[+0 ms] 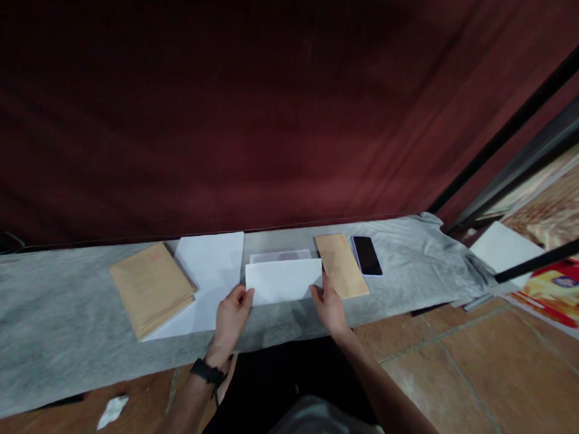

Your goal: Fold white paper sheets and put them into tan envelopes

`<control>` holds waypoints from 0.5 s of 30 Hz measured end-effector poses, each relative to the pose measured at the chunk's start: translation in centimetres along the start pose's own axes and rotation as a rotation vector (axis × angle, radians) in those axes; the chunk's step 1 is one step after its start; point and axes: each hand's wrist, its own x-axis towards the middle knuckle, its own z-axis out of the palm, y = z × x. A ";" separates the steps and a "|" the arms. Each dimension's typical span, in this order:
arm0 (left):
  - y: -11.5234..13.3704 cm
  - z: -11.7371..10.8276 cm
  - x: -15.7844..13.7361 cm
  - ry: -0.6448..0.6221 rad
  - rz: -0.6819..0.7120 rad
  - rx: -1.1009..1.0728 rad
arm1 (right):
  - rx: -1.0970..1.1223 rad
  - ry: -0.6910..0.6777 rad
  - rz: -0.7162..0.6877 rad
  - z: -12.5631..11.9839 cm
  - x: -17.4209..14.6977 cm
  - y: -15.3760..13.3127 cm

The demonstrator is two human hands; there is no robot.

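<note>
A white folded sheet of paper (284, 282) is held level above the grey cloth, one end in each hand. My left hand (233, 313) pinches its left end, with a dark band on the wrist. At the right end my right hand (329, 304) grips the paper between thumb and fingers. Just behind it, another white paper (280, 256) shows only a strip; whether the two are joined I cannot tell. Close to my right hand lies a single brown envelope (342, 265).
Left of my hands, a stack of brown envelopes (150, 287) partly covers white sheets (212, 266). A phone (367, 255) lies right of the single envelope. The grey cloth (52, 322) covers a narrow table against a dark red curtain (261, 112). A black pole (548, 257) crosses at right.
</note>
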 end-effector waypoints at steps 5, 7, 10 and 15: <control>0.7 0.5 1.6 0.026 -0.039 0.163 | -0.165 0.063 -0.004 1.2 1.1 -0.5; 1.0 0.8 2.2 0.040 -0.053 0.243 | -0.238 0.084 -0.019 1.7 1.6 -0.6; 1.6 1.2 3.1 0.048 -0.089 0.387 | -0.319 0.114 -0.048 2.3 2.3 -0.9; 2.4 1.6 4.1 0.036 -0.137 0.547 | -0.494 0.087 -0.037 2.8 3.2 -1.7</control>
